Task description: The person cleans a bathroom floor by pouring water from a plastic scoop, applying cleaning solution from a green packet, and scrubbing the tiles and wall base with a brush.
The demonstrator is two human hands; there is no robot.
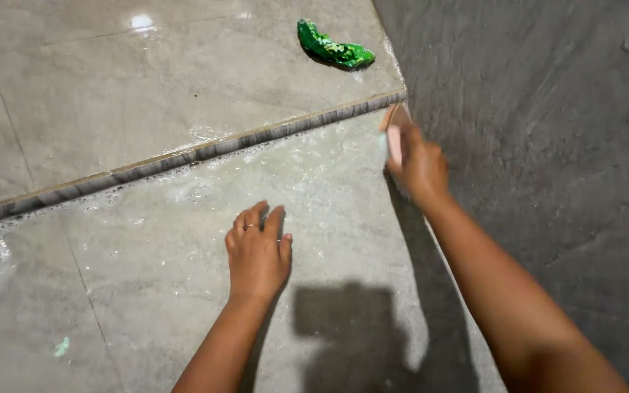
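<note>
My left hand point(258, 251) lies flat, fingers together, on the wet soapy tile floor point(147, 276), holding nothing; a ring shows on one finger. My right hand point(420, 167) is closed around a small pink scrub brush point(394, 142) and presses it where the floor meets the grey wall point(547, 145), just below the step edge. Foam streaks cover the tiles between the two hands.
A raised tile step point(183, 154) with a striped edge runs diagonally across the view. A crumpled green packet point(333, 49) lies on the upper level near the wall. A small pale green speck point(61, 347) sits on the lower tiles at left.
</note>
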